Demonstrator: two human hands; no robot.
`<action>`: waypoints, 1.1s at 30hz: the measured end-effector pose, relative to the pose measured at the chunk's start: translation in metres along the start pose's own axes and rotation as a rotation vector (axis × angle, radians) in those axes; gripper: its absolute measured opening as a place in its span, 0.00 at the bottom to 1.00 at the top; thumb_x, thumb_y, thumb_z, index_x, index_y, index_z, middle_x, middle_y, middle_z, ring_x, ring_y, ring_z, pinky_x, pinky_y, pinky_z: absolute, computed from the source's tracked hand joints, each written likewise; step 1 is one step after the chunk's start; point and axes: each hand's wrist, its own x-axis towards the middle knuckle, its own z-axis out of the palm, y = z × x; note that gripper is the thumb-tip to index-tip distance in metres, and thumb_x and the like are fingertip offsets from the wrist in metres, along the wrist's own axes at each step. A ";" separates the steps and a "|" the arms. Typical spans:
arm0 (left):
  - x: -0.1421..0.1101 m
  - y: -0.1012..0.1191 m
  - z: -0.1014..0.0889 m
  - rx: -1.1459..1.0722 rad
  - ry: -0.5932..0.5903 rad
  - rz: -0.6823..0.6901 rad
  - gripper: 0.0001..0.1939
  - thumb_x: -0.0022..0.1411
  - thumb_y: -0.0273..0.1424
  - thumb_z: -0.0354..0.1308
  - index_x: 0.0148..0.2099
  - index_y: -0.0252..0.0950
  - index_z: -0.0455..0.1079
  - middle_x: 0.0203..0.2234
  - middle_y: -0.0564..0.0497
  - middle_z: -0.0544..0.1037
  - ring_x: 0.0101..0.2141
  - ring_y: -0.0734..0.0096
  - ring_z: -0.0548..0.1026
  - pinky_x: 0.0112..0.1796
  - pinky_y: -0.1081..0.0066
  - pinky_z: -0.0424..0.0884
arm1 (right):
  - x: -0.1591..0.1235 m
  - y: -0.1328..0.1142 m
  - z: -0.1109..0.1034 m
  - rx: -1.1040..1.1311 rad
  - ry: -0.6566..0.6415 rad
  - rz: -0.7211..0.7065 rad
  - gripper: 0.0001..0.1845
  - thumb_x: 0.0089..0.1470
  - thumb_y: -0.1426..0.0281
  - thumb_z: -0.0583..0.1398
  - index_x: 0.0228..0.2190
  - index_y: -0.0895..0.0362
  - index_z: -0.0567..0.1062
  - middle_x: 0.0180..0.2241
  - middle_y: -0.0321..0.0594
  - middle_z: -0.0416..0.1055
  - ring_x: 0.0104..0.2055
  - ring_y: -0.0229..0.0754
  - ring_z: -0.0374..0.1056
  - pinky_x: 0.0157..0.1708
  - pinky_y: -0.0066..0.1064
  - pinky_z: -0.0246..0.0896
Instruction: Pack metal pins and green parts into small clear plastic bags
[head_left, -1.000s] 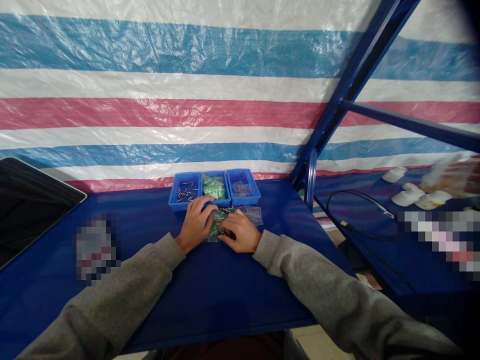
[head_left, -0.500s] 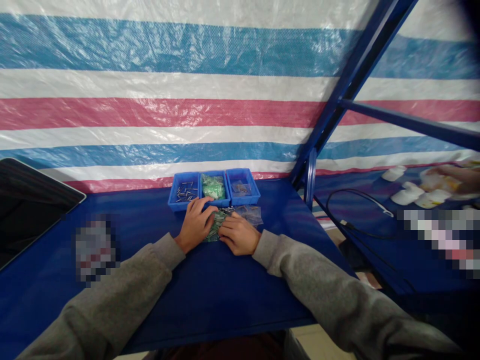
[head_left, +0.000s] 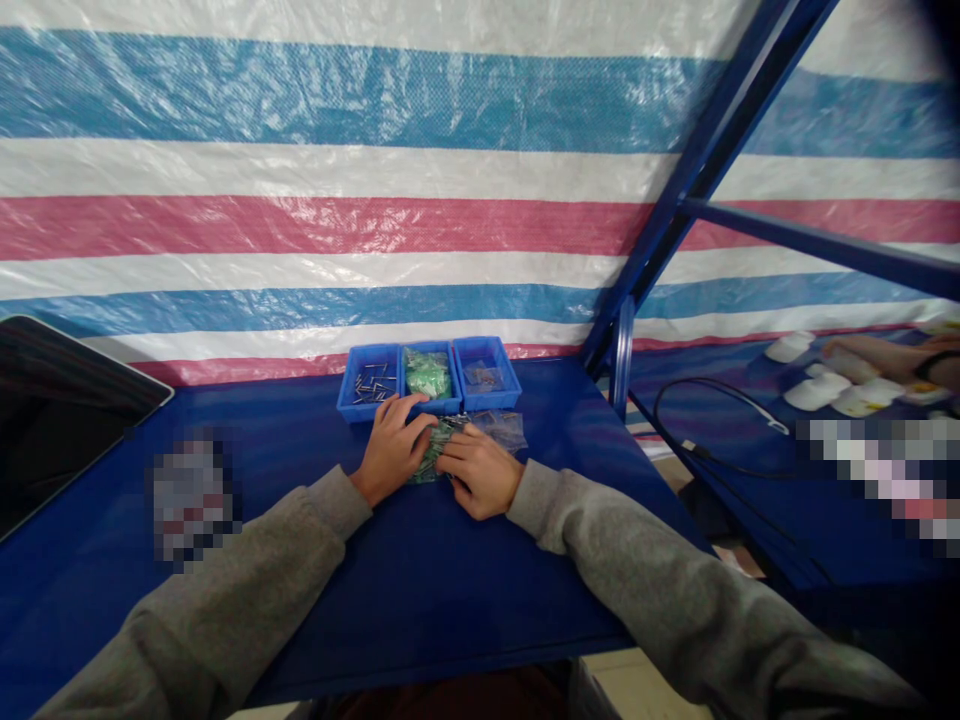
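Note:
A green see-through plastic bag (head_left: 429, 466) with thin dark metal pieces on or in it lies on the table between my hands. My left hand (head_left: 391, 450) rests at its left edge, fingers apart and reaching to the front of the blue bins, thumb against the bag. Over its right side, my right hand (head_left: 480, 470) has bent, closed fingers; their tips are hidden, so what they pinch cannot be made out. Beyond my right fingers lies a clear plastic bag (head_left: 504, 430). Three joined blue bins hold metal pins (head_left: 373, 384), green plastic bags (head_left: 427, 374) and small clear bags (head_left: 484, 378).
A dark screen (head_left: 60, 420) stands at the left of the blue table (head_left: 420, 600). Right of it is a blue metal frame (head_left: 675, 200). On a second table are white bottles (head_left: 817, 388), a black cable (head_left: 720, 460) and another person's arm (head_left: 892, 352).
My right hand has shifted slightly, its thumb side lower and nearer to me. My left hand and the bag stay nearly in place. The other person's arm at the right has moved.

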 end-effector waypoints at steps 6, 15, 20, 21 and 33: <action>0.000 0.001 0.000 0.003 0.002 -0.001 0.10 0.60 0.26 0.49 0.41 0.38 0.69 0.50 0.46 0.66 0.52 0.59 0.62 0.55 0.51 0.53 | -0.001 0.002 0.004 -0.008 0.015 -0.010 0.08 0.42 0.74 0.54 0.29 0.58 0.68 0.29 0.42 0.67 0.34 0.43 0.59 0.36 0.36 0.47; 0.000 0.000 0.000 0.013 -0.006 -0.004 0.10 0.60 0.27 0.48 0.42 0.38 0.69 0.50 0.46 0.65 0.52 0.59 0.62 0.55 0.52 0.53 | -0.001 0.000 0.004 -0.022 0.025 0.010 0.05 0.44 0.73 0.54 0.28 0.58 0.68 0.28 0.42 0.67 0.34 0.44 0.59 0.37 0.37 0.47; 0.000 0.000 0.000 0.021 -0.014 -0.004 0.10 0.61 0.27 0.48 0.42 0.38 0.69 0.51 0.46 0.65 0.52 0.60 0.62 0.55 0.53 0.53 | 0.000 0.000 0.004 -0.047 0.021 0.002 0.05 0.44 0.73 0.54 0.27 0.58 0.68 0.28 0.42 0.67 0.33 0.43 0.60 0.36 0.36 0.47; 0.000 0.000 0.000 0.019 -0.013 -0.007 0.10 0.61 0.27 0.48 0.41 0.38 0.69 0.51 0.46 0.65 0.52 0.60 0.62 0.55 0.53 0.53 | 0.000 0.001 0.005 -0.049 0.019 0.001 0.05 0.44 0.73 0.54 0.27 0.58 0.68 0.28 0.41 0.67 0.33 0.43 0.60 0.36 0.36 0.47; 0.000 0.000 0.001 0.016 -0.005 0.003 0.10 0.61 0.27 0.47 0.41 0.38 0.69 0.50 0.46 0.65 0.53 0.60 0.61 0.55 0.54 0.53 | -0.001 0.002 0.006 -0.059 0.032 0.012 0.06 0.42 0.74 0.54 0.27 0.58 0.68 0.27 0.41 0.67 0.32 0.43 0.59 0.36 0.36 0.47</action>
